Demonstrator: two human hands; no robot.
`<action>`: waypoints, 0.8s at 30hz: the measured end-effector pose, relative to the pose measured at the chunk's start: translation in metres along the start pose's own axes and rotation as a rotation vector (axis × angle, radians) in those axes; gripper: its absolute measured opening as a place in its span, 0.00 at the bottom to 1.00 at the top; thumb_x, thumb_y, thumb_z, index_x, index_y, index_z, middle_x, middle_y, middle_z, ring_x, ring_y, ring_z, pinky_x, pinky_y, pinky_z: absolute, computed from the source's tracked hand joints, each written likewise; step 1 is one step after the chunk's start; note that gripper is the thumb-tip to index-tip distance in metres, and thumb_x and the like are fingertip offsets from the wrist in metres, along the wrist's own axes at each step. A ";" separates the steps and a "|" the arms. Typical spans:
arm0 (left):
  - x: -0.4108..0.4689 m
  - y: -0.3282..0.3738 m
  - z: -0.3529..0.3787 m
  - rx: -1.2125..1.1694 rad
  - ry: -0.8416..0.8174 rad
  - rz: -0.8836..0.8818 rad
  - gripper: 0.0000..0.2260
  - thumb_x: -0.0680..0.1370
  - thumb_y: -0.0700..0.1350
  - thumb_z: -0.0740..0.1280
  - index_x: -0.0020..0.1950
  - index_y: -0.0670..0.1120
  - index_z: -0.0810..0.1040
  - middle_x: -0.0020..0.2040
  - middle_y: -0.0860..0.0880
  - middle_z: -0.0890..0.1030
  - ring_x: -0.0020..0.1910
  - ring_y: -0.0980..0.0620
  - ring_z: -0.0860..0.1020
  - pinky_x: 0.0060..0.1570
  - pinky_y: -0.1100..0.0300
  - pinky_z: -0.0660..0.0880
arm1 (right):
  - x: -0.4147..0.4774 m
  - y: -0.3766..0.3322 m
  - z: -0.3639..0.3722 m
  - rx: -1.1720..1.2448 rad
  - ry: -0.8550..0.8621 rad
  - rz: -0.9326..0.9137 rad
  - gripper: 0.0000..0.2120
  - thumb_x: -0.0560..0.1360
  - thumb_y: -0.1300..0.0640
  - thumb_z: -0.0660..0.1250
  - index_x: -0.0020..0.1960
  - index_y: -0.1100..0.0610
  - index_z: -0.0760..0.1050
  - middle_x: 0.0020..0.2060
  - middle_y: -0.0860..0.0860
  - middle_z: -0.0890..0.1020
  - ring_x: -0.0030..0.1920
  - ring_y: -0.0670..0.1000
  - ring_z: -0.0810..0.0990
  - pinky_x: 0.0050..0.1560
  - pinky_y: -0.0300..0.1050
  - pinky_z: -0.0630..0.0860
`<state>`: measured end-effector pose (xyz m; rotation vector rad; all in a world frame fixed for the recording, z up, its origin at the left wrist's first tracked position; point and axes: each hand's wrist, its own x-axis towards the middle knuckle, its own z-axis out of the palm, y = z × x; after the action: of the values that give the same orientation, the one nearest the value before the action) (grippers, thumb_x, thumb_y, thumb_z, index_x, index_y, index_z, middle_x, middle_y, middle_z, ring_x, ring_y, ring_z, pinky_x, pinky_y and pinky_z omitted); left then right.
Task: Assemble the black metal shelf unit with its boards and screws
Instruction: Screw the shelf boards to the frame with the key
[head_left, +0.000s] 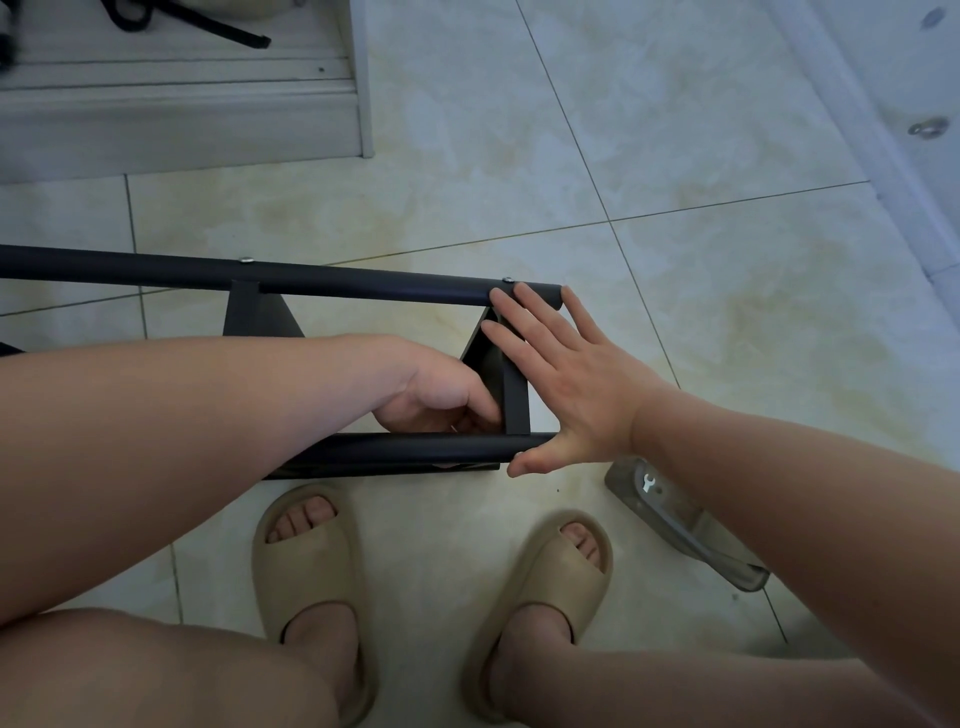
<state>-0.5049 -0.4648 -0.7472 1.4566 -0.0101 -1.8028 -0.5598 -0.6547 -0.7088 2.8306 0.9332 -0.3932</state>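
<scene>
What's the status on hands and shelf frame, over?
Right hand open, flat against the end of the black round-tube metal frame. Left hand curled at the flat black cross bracket, grip hidden. Nothing blocking.

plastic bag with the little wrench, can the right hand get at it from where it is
Probably yes. The plastic bag lies on the floor right under the right forearm with nothing on it, and the right hand is open, flat against the end of the frame, holding nothing.
</scene>
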 end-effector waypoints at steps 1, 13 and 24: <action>-0.001 0.000 0.000 0.011 -0.003 0.001 0.06 0.79 0.40 0.64 0.49 0.43 0.81 0.38 0.46 0.82 0.37 0.47 0.79 0.41 0.56 0.76 | 0.000 0.000 0.000 -0.001 -0.001 0.000 0.61 0.65 0.16 0.48 0.83 0.58 0.45 0.82 0.57 0.44 0.82 0.58 0.40 0.79 0.67 0.44; 0.007 -0.011 -0.003 0.036 0.024 0.158 0.09 0.81 0.36 0.62 0.49 0.42 0.83 0.46 0.43 0.85 0.45 0.46 0.83 0.50 0.55 0.78 | 0.000 0.000 0.000 0.002 -0.012 -0.001 0.61 0.66 0.16 0.47 0.83 0.59 0.46 0.82 0.57 0.43 0.82 0.58 0.40 0.79 0.66 0.43; 0.009 -0.013 0.002 -0.039 0.074 0.145 0.08 0.78 0.40 0.66 0.55 0.41 0.82 0.49 0.39 0.82 0.48 0.41 0.79 0.53 0.50 0.74 | 0.000 0.000 0.000 -0.008 -0.008 0.002 0.61 0.66 0.16 0.47 0.83 0.59 0.46 0.82 0.57 0.43 0.82 0.58 0.40 0.79 0.66 0.43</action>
<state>-0.5138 -0.4619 -0.7600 1.4562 -0.0415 -1.6226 -0.5595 -0.6548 -0.7087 2.8204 0.9288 -0.3989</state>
